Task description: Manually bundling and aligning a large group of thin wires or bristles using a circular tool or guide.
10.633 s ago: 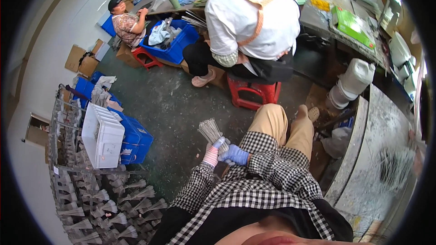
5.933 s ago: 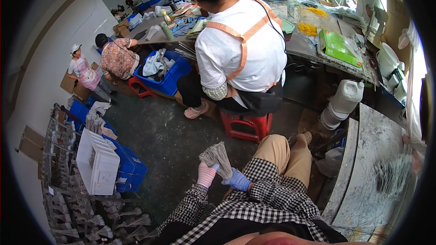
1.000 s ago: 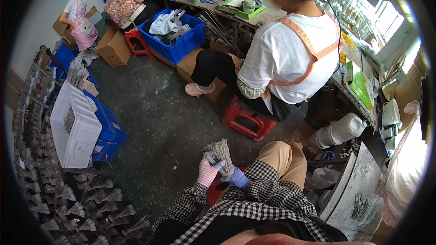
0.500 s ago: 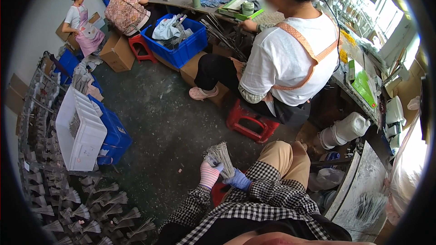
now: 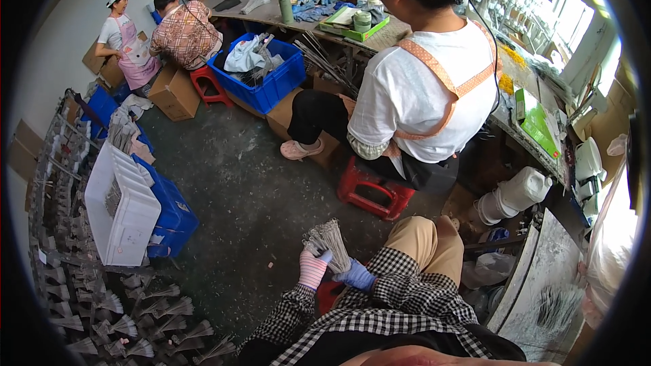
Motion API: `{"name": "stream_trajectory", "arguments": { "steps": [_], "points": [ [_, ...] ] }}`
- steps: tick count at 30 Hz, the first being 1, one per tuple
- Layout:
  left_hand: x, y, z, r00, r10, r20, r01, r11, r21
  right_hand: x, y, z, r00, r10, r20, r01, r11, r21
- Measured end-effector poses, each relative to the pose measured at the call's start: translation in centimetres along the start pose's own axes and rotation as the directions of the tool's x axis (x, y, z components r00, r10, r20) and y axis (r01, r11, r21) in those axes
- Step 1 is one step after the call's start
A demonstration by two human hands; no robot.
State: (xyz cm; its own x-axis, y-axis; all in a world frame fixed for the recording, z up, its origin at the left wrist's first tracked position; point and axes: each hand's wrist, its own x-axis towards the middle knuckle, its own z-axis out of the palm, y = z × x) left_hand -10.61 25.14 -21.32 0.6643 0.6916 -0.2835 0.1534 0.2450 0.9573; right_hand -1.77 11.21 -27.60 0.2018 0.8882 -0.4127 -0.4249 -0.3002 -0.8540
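Observation:
A bundle of thin grey wires (image 5: 330,238) stands slightly tilted in front of my lap, its upper ends looking curled or looped. My left hand (image 5: 312,268), in a pink-and-white striped glove with bluish fingertips, is closed round the bundle's left side. Low on its right side, my right hand (image 5: 356,276) in a blue-violet glove grips the same wires. The lower ends are hidden behind my gloves.
A person (image 5: 434,88) sits ahead on a red stool (image 5: 373,190). Left are a white foam box (image 5: 129,210), a blue crate (image 5: 173,207) and many fanned wire bundles (image 5: 125,325). A metal-looking board (image 5: 542,285) leans at right. Two people are at the back left.
My hands keep hold of the wire bundle, which has shifted only slightly. The seated person's forearm has come down from the table edge. The whole view has tilted a little.

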Motion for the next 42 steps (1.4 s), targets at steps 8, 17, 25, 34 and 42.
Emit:
{"name": "stream_trajectory", "arguments": {
  "steps": [8, 17, 25, 34, 42],
  "points": [
    [0.1, 0.9, -0.6, 0.997, 0.044, 0.06, -0.054, 0.983, 0.174, -0.1, -0.4, 0.1, 0.999, -0.036, 0.014, 0.036, 0.999, 0.031],
    [1.0, 6.8, 2.6, 0.971, -0.051, 0.235, 0.09, 0.983, -0.158, -2.0, -6.1, -0.5, 0.987, -0.159, -0.01, 0.157, 0.964, 0.213],
    [-0.6, 14.1, 10.4, 0.856, 0.176, 0.486, -0.165, 0.984, -0.064, -7.4, -11.4, -4.1, 0.912, -0.347, -0.218, 0.385, 0.907, 0.169],
    [0.9, 14.9, 23.0, 0.483, 0.195, 0.854, -0.172, 0.977, -0.126, -22.3, -16.4, -6.4, 0.668, -0.31, -0.677, 0.481, 0.874, 0.074],
    [-7.0, 14.6, 35.7, -0.333, 0.002, 0.943, 0.45, 0.879, 0.157, -30.5, -10.6, -5.5, 0.66, -0.282, -0.697, 0.473, 0.876, 0.093]
  ]
}}
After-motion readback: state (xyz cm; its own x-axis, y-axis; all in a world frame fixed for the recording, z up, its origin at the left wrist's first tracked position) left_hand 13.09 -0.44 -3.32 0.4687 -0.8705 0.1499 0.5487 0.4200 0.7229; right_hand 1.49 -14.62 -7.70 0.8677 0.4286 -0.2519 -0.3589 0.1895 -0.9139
